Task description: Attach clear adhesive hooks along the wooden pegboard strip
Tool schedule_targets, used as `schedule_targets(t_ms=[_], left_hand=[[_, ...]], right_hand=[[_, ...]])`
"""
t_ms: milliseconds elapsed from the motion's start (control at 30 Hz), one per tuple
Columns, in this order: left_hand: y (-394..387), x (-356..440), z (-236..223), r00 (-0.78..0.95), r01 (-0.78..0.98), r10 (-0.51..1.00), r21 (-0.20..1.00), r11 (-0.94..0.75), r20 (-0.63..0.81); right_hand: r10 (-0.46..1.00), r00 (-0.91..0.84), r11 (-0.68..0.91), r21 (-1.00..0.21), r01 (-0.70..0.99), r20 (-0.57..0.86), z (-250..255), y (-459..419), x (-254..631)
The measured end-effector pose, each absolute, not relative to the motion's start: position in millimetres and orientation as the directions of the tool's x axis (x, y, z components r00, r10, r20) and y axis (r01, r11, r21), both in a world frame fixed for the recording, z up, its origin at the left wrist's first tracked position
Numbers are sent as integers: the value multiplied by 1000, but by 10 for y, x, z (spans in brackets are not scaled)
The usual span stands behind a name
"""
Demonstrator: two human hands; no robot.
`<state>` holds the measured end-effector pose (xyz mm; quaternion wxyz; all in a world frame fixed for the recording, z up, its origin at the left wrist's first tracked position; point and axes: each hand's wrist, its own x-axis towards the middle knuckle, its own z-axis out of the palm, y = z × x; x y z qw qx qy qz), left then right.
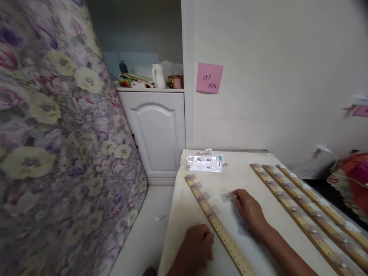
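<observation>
Item, right hand (249, 210): fingertips drawn together at the edge of a small clear packet (226, 197), apparently pinching it; the packet lies low over the middle of the tabletop (198, 214), a small shiny piece inside.

Item, left hand (198, 241): fingers curled inward, beside the perforated strip (225, 235); whether it grips anything, cannot tell.

Item, the perforated strip: pale, wood-like, slanting between the hands; small clear packets along its far part, open holes along its near part.

Item, three further strips (296, 209), side by side at the right, bearing similar packets; item, a clear blister pack (201, 164), at the far left of the tabletop.

Hazards, by judgement: the thin packet could slip, pinched only at its edge; the left hand, so near the perforated strip, could nudge it askew and shake its packets loose; the right forearm, sweeping outward, could catch the nearest of the further strips; clear film on a pale surface could be misjudged and the grasp missed.
</observation>
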<state>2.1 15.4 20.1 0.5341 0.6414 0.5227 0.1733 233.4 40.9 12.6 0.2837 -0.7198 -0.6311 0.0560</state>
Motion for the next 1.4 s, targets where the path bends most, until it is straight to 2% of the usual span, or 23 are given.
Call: schedule_targets(t_ms=[300,467,700,800,1033,1233,1333,1400], left_hand=[[133,45,254,431,341,859,931,128,-276],[123,100,354,399,239,884,958,157,-244],[50,173,397,449,25,859,964,265,-248],[37,195,362,494,-3,817,939,343,-296],[37,193,321,519,-44,791,913,405,-325],[26,213,317,451,-29,798,887,461,-400],[30,210,305,449,-28,796,884,466,-405],[32,202,303,452,-25,792,881,472,-412]], right_hand=[[944,132,23,-461,887,302,75,498,2313],[936,65,153,-567,810,346,240,198,2237],[940,-151,314,-600,736,307,497,-231,1895],[932,-206,353,-613,707,299,491,-265,1803],[915,-237,400,-665,630,326,475,-301,1719],[884,-253,463,-665,586,393,431,-344,1727],[859,-155,474,-642,603,488,381,-352,1828],[896,-41,367,-685,630,442,359,-346,1912]])
